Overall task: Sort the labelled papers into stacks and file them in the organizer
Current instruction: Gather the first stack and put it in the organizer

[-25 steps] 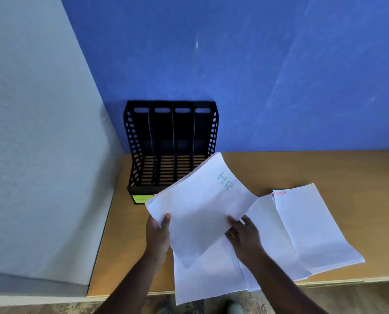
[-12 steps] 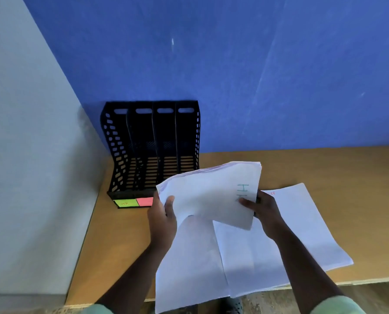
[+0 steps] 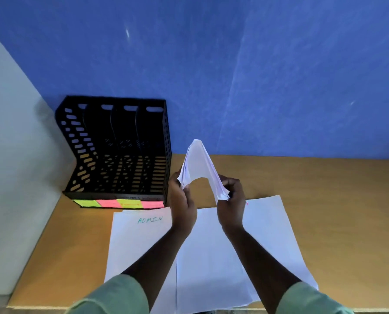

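While both hands [image 3: 208, 200] arch paper stack [image 3: 200, 164]

Matte blue wall [image 3: 279, 75] faintly creased and streaked with light, pale grey-white side wall [image 3: 12, 155] meeting it at left, light wooden desk [image 3: 336, 211] set into the corner

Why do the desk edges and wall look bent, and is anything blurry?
Head view: the wide-angle lens bows the desk and organizer; the bent paper stack is slightly motion-soft; both hands cast soft shadows on the sheets below; no strong glare.
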